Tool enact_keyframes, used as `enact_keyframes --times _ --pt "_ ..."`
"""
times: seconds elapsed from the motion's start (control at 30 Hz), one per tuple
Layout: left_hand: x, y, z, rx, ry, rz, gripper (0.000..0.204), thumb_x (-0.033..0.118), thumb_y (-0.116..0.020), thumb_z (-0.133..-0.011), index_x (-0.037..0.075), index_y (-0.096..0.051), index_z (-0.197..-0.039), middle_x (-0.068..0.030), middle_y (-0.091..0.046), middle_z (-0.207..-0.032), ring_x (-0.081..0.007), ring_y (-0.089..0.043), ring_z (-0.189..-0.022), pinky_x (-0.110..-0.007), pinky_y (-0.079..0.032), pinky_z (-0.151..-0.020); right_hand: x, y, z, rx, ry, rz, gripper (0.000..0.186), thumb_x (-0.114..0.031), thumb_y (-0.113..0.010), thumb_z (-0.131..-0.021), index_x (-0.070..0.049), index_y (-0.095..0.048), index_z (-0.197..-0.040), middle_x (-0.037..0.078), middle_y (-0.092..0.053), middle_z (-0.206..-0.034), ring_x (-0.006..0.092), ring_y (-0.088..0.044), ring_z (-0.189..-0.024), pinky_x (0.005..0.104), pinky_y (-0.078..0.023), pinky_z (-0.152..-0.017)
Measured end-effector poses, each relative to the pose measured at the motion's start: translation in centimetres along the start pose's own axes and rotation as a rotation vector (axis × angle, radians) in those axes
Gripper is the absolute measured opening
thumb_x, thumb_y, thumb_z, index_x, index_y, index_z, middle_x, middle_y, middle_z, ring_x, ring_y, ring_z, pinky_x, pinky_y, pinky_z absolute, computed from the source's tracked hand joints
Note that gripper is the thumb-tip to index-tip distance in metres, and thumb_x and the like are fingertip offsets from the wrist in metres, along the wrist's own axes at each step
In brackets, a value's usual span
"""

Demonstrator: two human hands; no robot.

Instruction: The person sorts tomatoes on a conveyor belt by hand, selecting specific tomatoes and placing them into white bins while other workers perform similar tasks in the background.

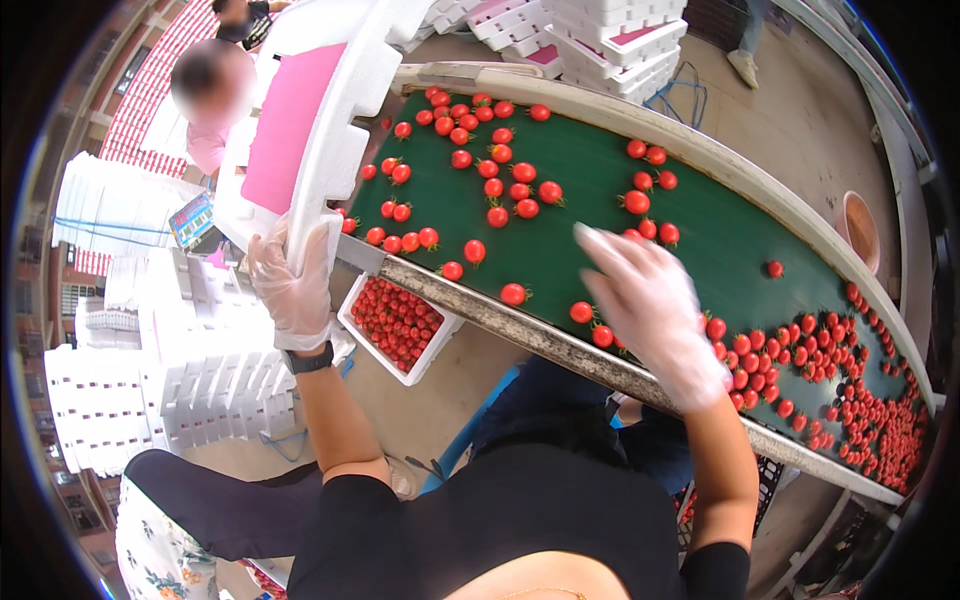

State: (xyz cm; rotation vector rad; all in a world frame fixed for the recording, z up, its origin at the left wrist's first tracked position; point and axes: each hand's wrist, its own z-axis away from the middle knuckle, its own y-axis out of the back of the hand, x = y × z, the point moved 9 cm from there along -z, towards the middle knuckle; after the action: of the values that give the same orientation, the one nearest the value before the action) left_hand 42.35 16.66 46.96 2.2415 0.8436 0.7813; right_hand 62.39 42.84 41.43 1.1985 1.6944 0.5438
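My left hand (293,285), in a clear plastic glove, grips the lower end of a white foam tray (347,135). That tray stands tilted on its edge, its inside lined with a pink sheet. Over the green conveyor belt (730,245) my gloved right hand (645,310) reaches in with its fingers stretched out, a little smeared by motion. Small red tomatoes (522,172) with green stems lie about it, loosely scattered on the left. They crowd into a dense mass (890,430) toward the right end. What lies beneath my right palm is hidden.
The belt's worn near rail (500,305) runs between me and the tomatoes. Below it sits a foam box (412,376) full of tomatoes. White foam trays are stacked at left (110,400) and at the back (620,60). Another person (207,148) is at far left; a bucket (858,232) stands beyond the belt.
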Motion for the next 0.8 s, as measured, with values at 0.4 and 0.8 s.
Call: enact_keyframes --times 0.4,0.8 --pt "-5.8 5.7 3.4 0.041 0.225 -0.004 0.031 0.021 -0.07 -0.079 0.005 -0.058 -0.103 -0.0088 -0.063 -0.102 -0.0289 -0.051 -0.106 -0.044 -0.026 -0.106 3.9 -19.0 -18.2 -0.314 -0.15 -0.289 0.023 -0.02 -0.055 -0.084 -0.005 -0.063 -0.099 0.01 -0.06 -0.107 0.0263 -0.058 -0.098 0.0357 -0.046 -0.085" --pt "-0.7 -2.6 0.5 -0.088 -0.004 0.148 0.025 0.019 -0.069 -0.079 0.007 -0.058 -0.099 -0.0093 -0.064 -0.102 -0.0235 -0.057 -0.099 -0.043 -0.028 -0.104 6.3 10.2 22.4 0.185 -0.938 -0.96 0.038 -0.031 -0.074 -0.069 -0.007 -0.048 -0.082 0.003 -0.047 -0.072 0.0104 -0.04 -0.061 0.0222 -0.033 -0.052"
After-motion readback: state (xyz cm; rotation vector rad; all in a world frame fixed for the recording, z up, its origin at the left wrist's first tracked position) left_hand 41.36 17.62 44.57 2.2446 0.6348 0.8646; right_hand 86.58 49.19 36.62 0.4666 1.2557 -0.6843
